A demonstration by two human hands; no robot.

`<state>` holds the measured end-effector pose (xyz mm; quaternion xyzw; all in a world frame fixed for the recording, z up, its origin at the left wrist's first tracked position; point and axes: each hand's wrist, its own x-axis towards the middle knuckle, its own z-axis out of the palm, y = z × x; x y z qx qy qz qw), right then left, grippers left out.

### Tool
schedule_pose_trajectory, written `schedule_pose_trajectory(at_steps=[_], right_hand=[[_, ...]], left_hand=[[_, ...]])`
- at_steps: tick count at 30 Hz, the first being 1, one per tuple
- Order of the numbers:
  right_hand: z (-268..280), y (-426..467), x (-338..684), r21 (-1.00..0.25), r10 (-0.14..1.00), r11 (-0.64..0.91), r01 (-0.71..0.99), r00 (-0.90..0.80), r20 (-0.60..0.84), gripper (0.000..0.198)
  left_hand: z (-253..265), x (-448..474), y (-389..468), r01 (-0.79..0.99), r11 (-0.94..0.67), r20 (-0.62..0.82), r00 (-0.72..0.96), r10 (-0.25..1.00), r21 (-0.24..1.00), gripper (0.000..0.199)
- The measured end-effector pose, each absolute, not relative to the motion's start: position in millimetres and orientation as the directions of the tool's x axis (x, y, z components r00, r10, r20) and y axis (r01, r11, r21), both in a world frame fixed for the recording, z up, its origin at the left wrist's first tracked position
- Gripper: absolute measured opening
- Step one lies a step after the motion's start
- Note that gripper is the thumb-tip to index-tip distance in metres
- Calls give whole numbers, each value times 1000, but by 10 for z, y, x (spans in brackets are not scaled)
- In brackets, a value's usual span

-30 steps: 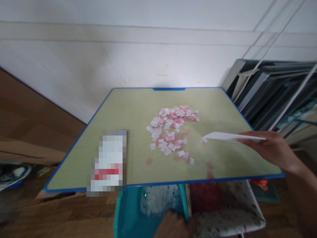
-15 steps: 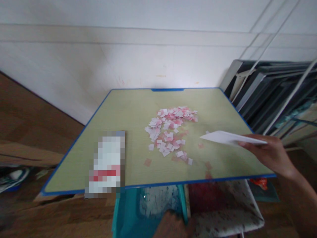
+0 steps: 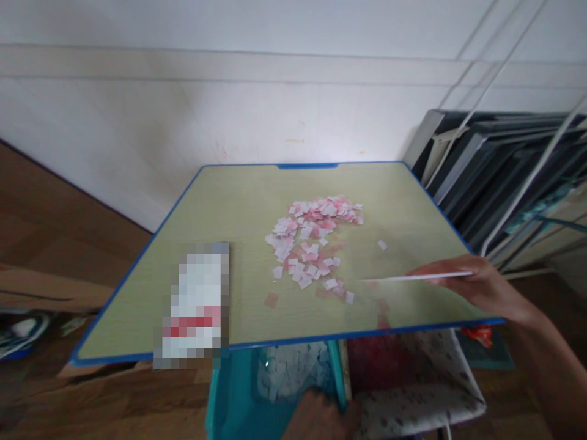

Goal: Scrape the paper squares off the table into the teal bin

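Observation:
My right hand is closed on a thin white card, which now shows almost edge-on above the right side of the tabletop. Left of the card, many small pink and white paper squares lie in a loose, curved heap, with a few strays around it. One white square lies apart beyond the card. At the bottom edge, my left hand is over the front of a teal basin; its fingers are blurred and partly hidden. Whitish pieces lie in the basin.
The pale green folding tabletop has a blue rim and stands against a white wall. A blurred-out white and red item lies at its front left. Right of the basin is a cloth-covered seat. Dark flat panels lean at the right.
My right hand has tilted the card from showing its face to nearly edge-on, and lowered it slightly. The paper heap looks the same. My left hand stays by the basin.

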<state>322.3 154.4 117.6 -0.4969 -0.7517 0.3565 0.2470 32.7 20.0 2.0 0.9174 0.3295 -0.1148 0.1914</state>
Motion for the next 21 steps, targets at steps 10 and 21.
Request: schedule_pose_trajectory(at_steps=[10, 21], right_hand=[[1147, 1354, 3245, -846, 807, 391, 363, -578, 125, 28], [1154, 1131, 3267, -857, 811, 354, 374, -580, 82, 25]], left_hand=[[82, 314, 196, 654, -715, -374, 745, 553, 245, 20], [94, 300, 201, 651, -713, -314, 755, 575, 260, 18]])
